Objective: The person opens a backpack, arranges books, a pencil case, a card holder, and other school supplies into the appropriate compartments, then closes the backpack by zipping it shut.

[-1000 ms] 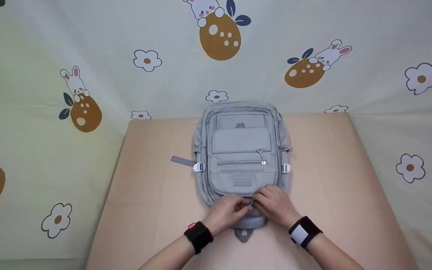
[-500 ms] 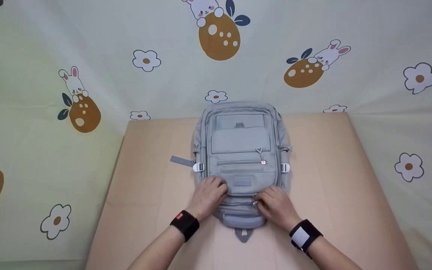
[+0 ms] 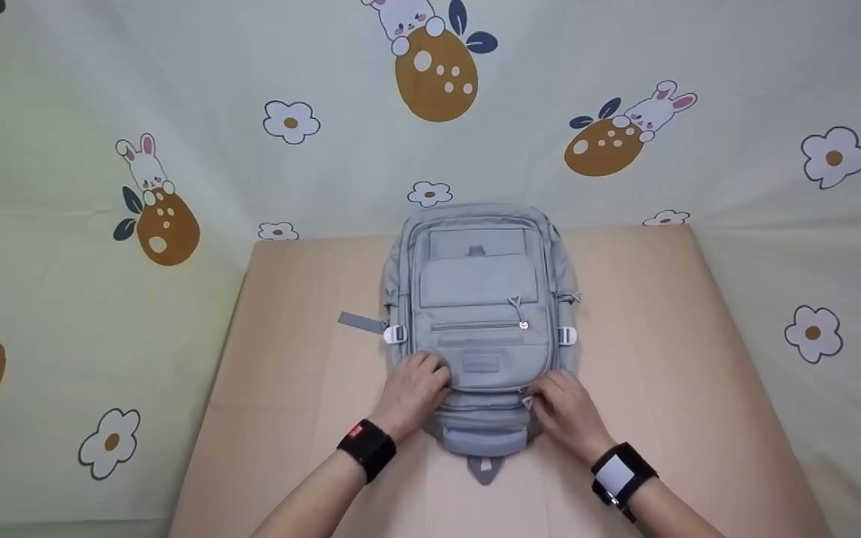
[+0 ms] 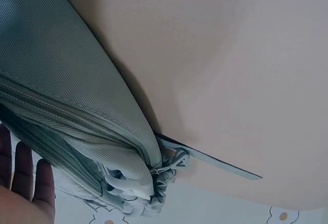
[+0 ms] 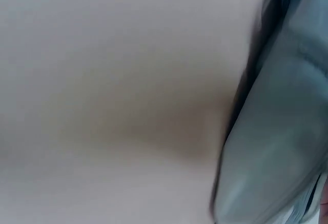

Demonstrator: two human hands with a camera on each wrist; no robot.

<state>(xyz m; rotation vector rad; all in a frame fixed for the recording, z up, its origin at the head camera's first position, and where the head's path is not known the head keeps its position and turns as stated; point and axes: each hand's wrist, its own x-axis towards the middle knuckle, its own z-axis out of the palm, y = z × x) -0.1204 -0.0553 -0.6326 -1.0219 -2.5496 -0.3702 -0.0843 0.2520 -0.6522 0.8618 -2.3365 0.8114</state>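
A grey-blue backpack (image 3: 479, 280) lies front up, its grab handle (image 3: 484, 442) toward the person. My left hand (image 3: 412, 392) rests on the lower left of its front panel. In the left wrist view, several fingers (image 4: 24, 171) lie fairly straight beside a zipper track (image 4: 61, 112). The right hand (image 3: 569, 411) pinches a zipper at the lower right of the front panel, with a light triangular zipper pull (image 3: 527, 402) showing by the fingertips. The right wrist view is blurred; it holds the bag's side (image 5: 277, 126) and a sliver of the hand at the edge.
The backpack lies on a beige tabletop (image 3: 311, 359). A grey strap (image 3: 361, 322) sticks out on its left. White side buckles (image 3: 395, 335) sit on both sides. Behind and around hangs a pale curtain (image 3: 356, 161) printed with rabbits and flowers.
My left hand has moved from the bag's middle, beside the right hand, to the lower left of the front panel. The right hand has slid a little rightward with the zipper pull.
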